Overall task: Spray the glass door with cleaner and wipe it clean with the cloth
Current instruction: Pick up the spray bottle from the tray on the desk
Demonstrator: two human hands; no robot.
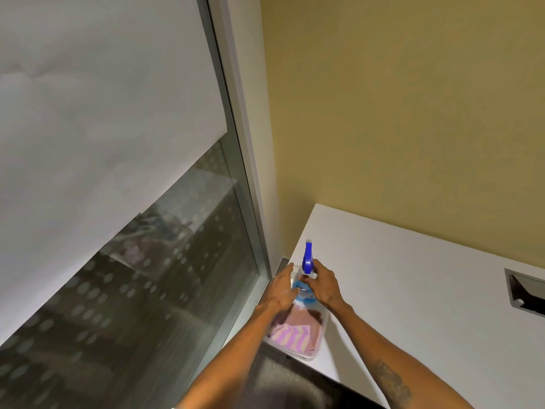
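Note:
A clear spray bottle (pixel 305 278) with a blue trigger head and blue liquid stands at the far end of a clear plastic tray (pixel 320 348) on the white table. My right hand (pixel 323 286) is closed around the bottle's neck. My left hand (pixel 281 290) touches the bottle's left side with fingers spread. A pink and brown striped cloth (pixel 296 329) lies folded in the tray, just below both hands. The glass door (pixel 165 284) fills the left, its upper part covered by a white blind (pixel 97 113).
The white table (pixel 413 290) runs along a yellow wall (pixel 413 98), with a metal cable slot (pixel 525 292) at the right. A grey metal door frame (pixel 250 202) separates glass from wall. Dark carpet (pixel 283 379) shows below the table edge.

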